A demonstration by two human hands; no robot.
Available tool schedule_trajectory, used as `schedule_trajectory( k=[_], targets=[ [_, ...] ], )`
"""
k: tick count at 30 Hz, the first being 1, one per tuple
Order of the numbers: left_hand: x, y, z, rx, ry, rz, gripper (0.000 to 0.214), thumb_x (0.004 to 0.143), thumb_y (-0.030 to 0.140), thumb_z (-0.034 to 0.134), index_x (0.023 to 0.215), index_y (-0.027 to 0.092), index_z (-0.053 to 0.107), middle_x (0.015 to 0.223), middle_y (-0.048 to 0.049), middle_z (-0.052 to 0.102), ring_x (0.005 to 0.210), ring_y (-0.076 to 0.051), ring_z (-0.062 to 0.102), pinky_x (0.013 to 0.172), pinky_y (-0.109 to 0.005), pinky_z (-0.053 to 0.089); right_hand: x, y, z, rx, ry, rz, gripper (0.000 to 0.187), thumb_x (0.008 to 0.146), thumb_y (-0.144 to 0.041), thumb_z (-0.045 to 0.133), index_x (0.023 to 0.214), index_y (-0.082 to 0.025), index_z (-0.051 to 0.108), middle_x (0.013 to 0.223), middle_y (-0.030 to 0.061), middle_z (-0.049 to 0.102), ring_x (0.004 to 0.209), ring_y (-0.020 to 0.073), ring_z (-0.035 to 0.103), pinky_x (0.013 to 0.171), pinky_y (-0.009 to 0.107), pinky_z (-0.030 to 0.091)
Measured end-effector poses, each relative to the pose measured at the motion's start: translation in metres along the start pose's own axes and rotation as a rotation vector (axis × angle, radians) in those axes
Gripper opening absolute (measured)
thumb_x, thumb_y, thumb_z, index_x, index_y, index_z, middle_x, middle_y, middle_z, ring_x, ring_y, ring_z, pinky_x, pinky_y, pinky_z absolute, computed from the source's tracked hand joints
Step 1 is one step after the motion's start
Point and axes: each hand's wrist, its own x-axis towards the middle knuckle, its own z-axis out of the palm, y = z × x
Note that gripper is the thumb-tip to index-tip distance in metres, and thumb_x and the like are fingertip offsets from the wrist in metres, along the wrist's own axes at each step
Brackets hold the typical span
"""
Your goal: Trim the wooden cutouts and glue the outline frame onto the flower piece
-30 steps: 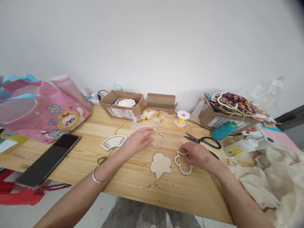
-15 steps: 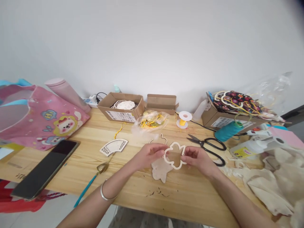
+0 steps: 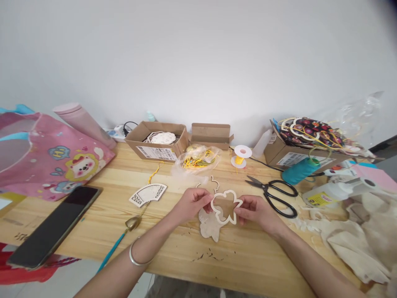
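Both my hands hold one pale wooden cloud-shaped frame (image 3: 217, 200) a little above the table. My left hand (image 3: 192, 203) pinches its left edge and my right hand (image 3: 256, 209) pinches its right edge. Under it on the wooden table (image 3: 173, 244) lies a solid cutout (image 3: 210, 227) of the same shape. A second open frame (image 3: 211, 182) lies just behind my hands, partly hidden. A silver bangle (image 3: 136, 258) is on my left wrist.
Black scissors (image 3: 276, 192) lie right of my hands, beside a teal thread spool (image 3: 299, 170) and a glue bottle (image 3: 328, 192). A fan-shaped wooden piece (image 3: 148, 193), a phone (image 3: 52, 225), a pink bag (image 3: 56, 159), cardboard boxes (image 3: 158, 142) and beige cloth (image 3: 356, 240) surround the middle.
A second ago both hands lay on separate frames on the table. My right hand lifted its frame, my left hand joined it, and the frame now hangs lower and more tilted.
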Motion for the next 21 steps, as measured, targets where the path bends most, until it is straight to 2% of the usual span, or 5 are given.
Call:
schedule_trajectory(
  k=[6, 12, 15, 18, 21],
  targets=[
    [0.002, -0.007, -0.005, 0.098, 0.022, -0.002, 0.036, 0.077, 0.045, 0.049, 0.057, 0.015, 0.052, 0.048, 0.0044, 0.051, 0.046, -0.007, 0.047, 0.047, -0.019, 0.037, 0.002, 0.004, 0.006, -0.022, 0.124, -0.102, 0.047, 0.054, -0.029, 0.074, 0.098, -0.02, 0.06, 0.077, 0.0006, 0.067, 0.066, 0.0119, 0.06, 0.061, 0.024, 0.046],
    [0.001, -0.001, -0.01, 0.286, 0.052, 0.005, 0.041, 0.08, 0.046, 0.04, 0.059, 0.015, 0.054, 0.052, 0.0025, 0.053, 0.051, -0.01, 0.05, 0.05, -0.022, 0.04, 0.003, 0.007, 0.003, -0.022, 0.09, -0.036, 0.024, 0.055, -0.034, 0.073, 0.073, -0.018, 0.067, 0.064, -0.0004, 0.065, 0.05, 0.0087, 0.052, 0.044, 0.02, 0.039],
    [-0.015, 0.007, -0.01, 0.566, 0.123, 0.047, 0.036, 0.074, 0.049, 0.049, 0.085, 0.017, 0.062, 0.084, -0.005, 0.064, 0.077, -0.019, 0.059, 0.068, -0.03, 0.046, 0.005, 0.005, -0.006, 0.091, 0.271, -0.116, 0.024, 0.051, -0.033, 0.076, 0.067, -0.017, 0.065, 0.061, -0.0005, 0.064, 0.046, 0.0069, 0.048, 0.041, 0.019, 0.037],
    [-0.04, 0.0, -0.002, 0.85, 0.143, 0.101, 0.076, 0.057, 0.047, 0.068, 0.123, 0.023, 0.042, 0.129, -0.0132, 0.044, 0.117, -0.031, 0.04, 0.093, -0.045, 0.037, 0.004, 0.001, -0.015, 0.173, 0.421, -0.198, 0.026, 0.051, -0.031, 0.077, 0.067, -0.016, 0.064, 0.058, -0.0008, 0.061, 0.043, 0.0055, 0.045, 0.04, 0.019, 0.036],
    [-0.057, -0.02, 0.014, 0.928, 0.044, 0.129, 0.083, 0.063, 0.035, 0.068, 0.133, 0.023, 0.025, 0.14, -0.0162, 0.027, 0.128, -0.03, 0.025, 0.098, -0.047, 0.032, 0.003, -0.001, -0.017, 0.206, 0.469, -0.209, 0.026, 0.052, -0.032, 0.076, 0.068, -0.016, 0.062, 0.056, -0.0014, 0.06, 0.042, 0.0052, 0.044, 0.041, 0.019, 0.036]
  ],
)
